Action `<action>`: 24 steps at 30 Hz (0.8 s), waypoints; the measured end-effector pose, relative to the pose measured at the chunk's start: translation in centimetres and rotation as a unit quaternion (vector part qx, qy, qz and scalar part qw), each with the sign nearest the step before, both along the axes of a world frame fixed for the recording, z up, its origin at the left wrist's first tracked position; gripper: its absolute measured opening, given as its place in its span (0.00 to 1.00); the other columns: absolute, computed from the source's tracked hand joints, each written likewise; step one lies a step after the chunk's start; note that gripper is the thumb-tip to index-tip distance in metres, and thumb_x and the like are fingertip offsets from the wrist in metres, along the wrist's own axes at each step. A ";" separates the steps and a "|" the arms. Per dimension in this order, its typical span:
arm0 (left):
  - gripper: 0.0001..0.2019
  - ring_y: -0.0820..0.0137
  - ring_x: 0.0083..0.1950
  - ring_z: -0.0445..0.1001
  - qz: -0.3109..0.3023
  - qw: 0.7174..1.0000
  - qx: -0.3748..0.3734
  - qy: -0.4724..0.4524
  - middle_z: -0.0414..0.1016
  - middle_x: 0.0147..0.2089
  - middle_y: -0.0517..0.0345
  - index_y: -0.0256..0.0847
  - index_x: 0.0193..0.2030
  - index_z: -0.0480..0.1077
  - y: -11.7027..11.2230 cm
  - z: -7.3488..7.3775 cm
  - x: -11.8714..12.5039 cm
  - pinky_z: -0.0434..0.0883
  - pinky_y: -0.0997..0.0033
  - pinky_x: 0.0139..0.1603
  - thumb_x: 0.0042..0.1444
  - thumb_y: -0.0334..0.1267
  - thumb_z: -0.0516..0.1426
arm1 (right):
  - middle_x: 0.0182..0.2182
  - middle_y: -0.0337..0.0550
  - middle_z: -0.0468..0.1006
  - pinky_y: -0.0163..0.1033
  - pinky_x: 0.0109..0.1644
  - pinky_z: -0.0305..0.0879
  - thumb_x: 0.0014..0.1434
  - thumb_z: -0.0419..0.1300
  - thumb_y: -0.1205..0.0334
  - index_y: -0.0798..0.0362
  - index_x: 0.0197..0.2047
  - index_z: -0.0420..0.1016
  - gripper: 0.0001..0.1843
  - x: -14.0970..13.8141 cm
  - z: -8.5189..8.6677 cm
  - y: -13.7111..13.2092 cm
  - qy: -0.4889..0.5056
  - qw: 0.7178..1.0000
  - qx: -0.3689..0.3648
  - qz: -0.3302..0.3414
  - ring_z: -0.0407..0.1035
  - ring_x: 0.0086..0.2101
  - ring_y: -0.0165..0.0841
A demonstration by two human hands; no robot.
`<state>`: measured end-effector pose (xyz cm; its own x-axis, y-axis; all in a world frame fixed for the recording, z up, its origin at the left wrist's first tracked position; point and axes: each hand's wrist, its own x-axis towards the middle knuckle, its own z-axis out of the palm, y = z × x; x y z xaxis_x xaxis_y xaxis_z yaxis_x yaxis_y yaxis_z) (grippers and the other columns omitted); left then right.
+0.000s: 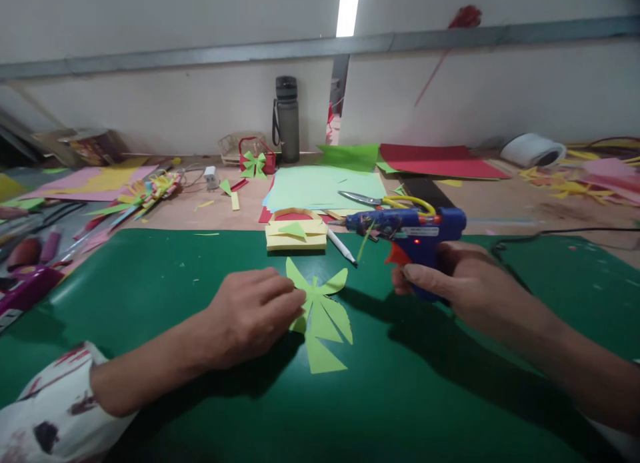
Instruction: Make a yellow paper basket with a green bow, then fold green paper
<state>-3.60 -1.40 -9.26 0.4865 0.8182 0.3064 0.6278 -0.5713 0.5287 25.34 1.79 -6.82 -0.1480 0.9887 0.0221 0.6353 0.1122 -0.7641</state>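
Observation:
A light-green paper bow [324,313] with long pointed tails lies on the green mat [210,409]. My left hand [255,309] rests at the bow's left side, fingers curled together over its edge; the fingertips are partly hidden. In my right hand [450,273] is a blue hot glue gun [415,224], held above the mat with its nozzle to the left. It has an orange trigger and a lit red light. Just beyond the bow sits a yellow folded-paper purse [296,237] with a green scrap on it. A white marker [342,247] lies beside the purse.
Yellow-handled scissors [363,197] lie on a stack of pale green paper [320,183] behind the glue gun. A small red paper bag [265,161] and a grey bottle [289,123] stand at the back. A black cord [560,232] crosses the right side. Colored scraps and tools lie left.

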 end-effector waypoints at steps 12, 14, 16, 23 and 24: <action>0.10 0.64 0.36 0.68 -0.032 0.957 0.018 0.288 0.68 0.39 0.52 0.40 0.37 0.67 -1.3 -2.2 3.0 0.66 0.69 0.27 0.64 0.37 0.47 | 0.32 0.43 0.80 0.43 0.32 0.69 0.52 0.55 0.41 0.48 0.35 0.77 0.21 0.3 0.5 -0.8 -0.138 0.987 0.018 0.082 0.73 0.33 0.43; 0.09 0.64 0.36 0.68 -0.030 0.958 0.027 0.285 0.67 0.38 0.52 0.39 0.36 0.66 -1.6 -2.5 3.2 0.66 0.68 0.27 0.64 0.36 0.47 | 0.34 0.43 0.79 0.45 0.37 0.69 0.50 0.57 0.40 0.46 0.33 0.78 0.20 0.4 0.5 -0.9 -0.164 0.984 0.018 0.062 0.72 0.36 0.45; 0.09 0.64 0.36 0.67 -0.028 0.959 0.038 0.280 0.67 0.38 0.51 0.39 0.36 0.66 -1.9 -2.7 3.3 0.66 0.68 0.27 0.64 0.35 0.47 | 0.32 0.43 0.79 0.46 0.39 0.69 0.50 0.57 0.40 0.46 0.28 0.79 0.20 0.4 0.5 -0.9 -0.180 0.982 -0.004 0.056 0.71 0.35 0.44; 0.13 0.64 0.33 0.63 -0.081 0.962 0.120 0.232 0.68 0.32 0.51 0.38 0.32 0.68 -2.1 -2.5 2.5 0.66 0.64 0.29 0.64 0.38 0.47 | 0.31 0.40 0.79 0.40 0.34 0.72 0.49 0.60 0.46 0.47 0.34 0.78 0.15 -0.5 0.3 -2.2 -0.123 0.982 -0.094 0.106 0.73 0.31 0.39; 0.13 0.64 0.33 0.63 -0.088 0.964 0.124 0.218 0.68 0.32 0.52 0.38 0.32 0.68 -2.0 -2.4 2.2 0.67 0.63 0.31 0.64 0.37 0.48 | 0.31 0.38 0.79 0.39 0.34 0.72 0.48 0.61 0.46 0.46 0.36 0.78 0.15 -0.6 0.2 -2.5 -0.117 0.986 -0.078 0.093 0.73 0.31 0.39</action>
<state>-1.37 -3.43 -11.65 0.7379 0.6390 0.2170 0.6415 -0.7641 0.0687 24.75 -0.66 -6.61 -0.3108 0.9325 -0.1842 0.7751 0.1365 -0.6169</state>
